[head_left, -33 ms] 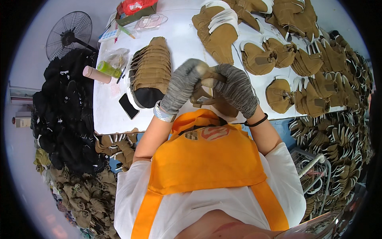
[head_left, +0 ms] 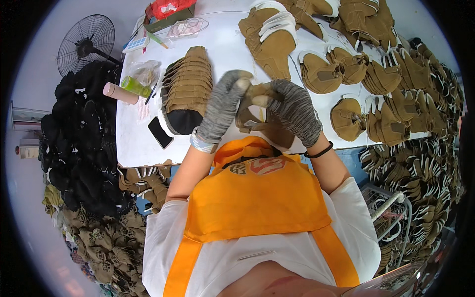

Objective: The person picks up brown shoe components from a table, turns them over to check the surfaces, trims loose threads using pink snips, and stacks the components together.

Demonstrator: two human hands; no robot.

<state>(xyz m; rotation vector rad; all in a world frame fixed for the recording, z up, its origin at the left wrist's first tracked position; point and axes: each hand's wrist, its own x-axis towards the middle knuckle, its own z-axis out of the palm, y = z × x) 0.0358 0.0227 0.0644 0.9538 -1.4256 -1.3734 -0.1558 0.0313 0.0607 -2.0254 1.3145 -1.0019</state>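
My left hand and my right hand wear grey knitted gloves with bare fingertips. Between them is a brown shoe upper near the table's front edge, partly hidden by the gloves. The right fingers are closed on its top edge. Bent in a pinch, the left fingers are at the upper's left side, and whether they grip it is hidden. To the left lies a row of overlapping brown uppers with a black piece at its near end.
Brown uppers with white linings cover the table's right side. A phone, pink bottle, green roll and open box are at left. Beyond the table stand a fan, black pile and wire cart.
The left fingertips have shifted slightly left, away from the right ones, and a gap has opened between them. The right hand stays nearly in place on the upper.
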